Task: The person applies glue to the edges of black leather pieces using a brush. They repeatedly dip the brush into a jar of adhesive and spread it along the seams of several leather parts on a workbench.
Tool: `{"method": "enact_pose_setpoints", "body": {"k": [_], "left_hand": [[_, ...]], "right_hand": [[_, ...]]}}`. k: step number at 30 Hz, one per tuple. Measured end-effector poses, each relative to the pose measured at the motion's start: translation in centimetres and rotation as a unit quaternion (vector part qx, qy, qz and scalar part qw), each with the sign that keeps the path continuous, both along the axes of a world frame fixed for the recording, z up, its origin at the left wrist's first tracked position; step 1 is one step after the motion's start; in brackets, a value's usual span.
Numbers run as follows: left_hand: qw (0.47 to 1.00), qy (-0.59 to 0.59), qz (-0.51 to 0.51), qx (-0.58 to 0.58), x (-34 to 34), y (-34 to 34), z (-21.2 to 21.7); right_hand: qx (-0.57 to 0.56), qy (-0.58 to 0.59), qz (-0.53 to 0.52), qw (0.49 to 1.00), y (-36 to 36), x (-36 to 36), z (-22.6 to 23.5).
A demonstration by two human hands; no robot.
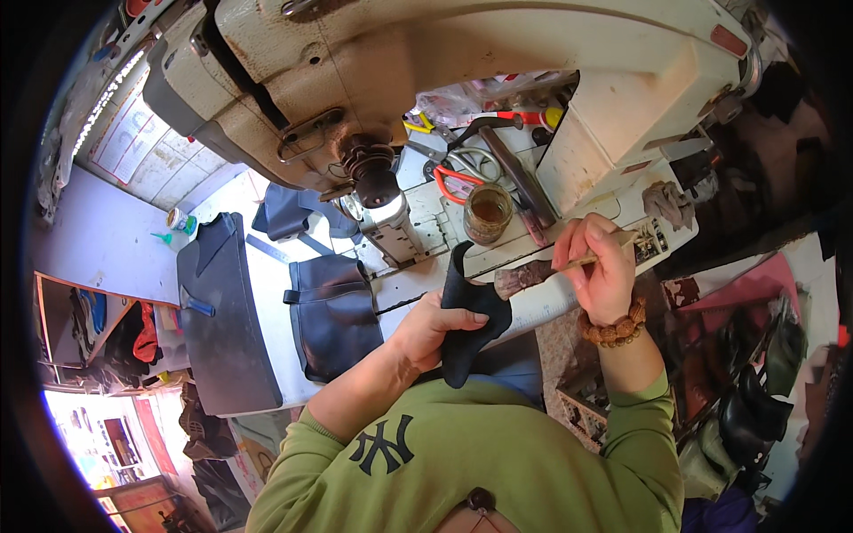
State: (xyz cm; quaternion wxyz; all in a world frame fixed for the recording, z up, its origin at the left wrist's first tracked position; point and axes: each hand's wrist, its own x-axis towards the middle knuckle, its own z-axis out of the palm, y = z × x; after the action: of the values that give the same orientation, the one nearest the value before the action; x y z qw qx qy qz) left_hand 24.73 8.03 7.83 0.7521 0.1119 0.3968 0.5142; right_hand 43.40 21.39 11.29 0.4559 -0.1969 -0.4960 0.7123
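My left hand (434, 327) grips a black leather piece (469, 311) and holds it upright at the front edge of the sewing machine bed (418, 222). My right hand (597, 266) pinches a thin wooden brush handle (593, 258) just right of that piece; a beaded bracelet (613, 329) circles its wrist. A small glass jar of brown glue (487, 213) stands on the bed beyond both hands. The brush tip is hidden near the leather.
A large cream sewing machine head (462, 71) hangs over the bed. Red-handled scissors (455, 182) lie behind the jar. Dark leather panels (333, 311) and a black sheet (227, 320) lie to the left. Dark shoes (746, 400) pile at right.
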Motion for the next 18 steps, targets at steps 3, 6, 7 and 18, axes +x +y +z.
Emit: {"method": "enact_pose_setpoints", "body": {"k": [3,6,7,18], "left_hand": [[1.0,0.013,-0.003,-0.005,0.0,0.0,0.1],[1.0,0.014,0.006,-0.002,0.0,-0.1,0.1],[1.0,0.019,0.01,-0.003,-0.1,-0.2,0.1],[0.998,-0.012,0.065,-0.014,-0.6,-0.3,-0.2]], "right_hand": [[0.009,-0.006,-0.08,0.997,-0.3,-0.2,0.0],[0.01,0.046,0.029,0.998,-1.0,-0.1,0.1],[0.027,0.01,0.047,0.998,-1.2,-0.1,0.2],[0.018,-0.036,-0.026,0.999,-2.9,0.4,0.8]]}}
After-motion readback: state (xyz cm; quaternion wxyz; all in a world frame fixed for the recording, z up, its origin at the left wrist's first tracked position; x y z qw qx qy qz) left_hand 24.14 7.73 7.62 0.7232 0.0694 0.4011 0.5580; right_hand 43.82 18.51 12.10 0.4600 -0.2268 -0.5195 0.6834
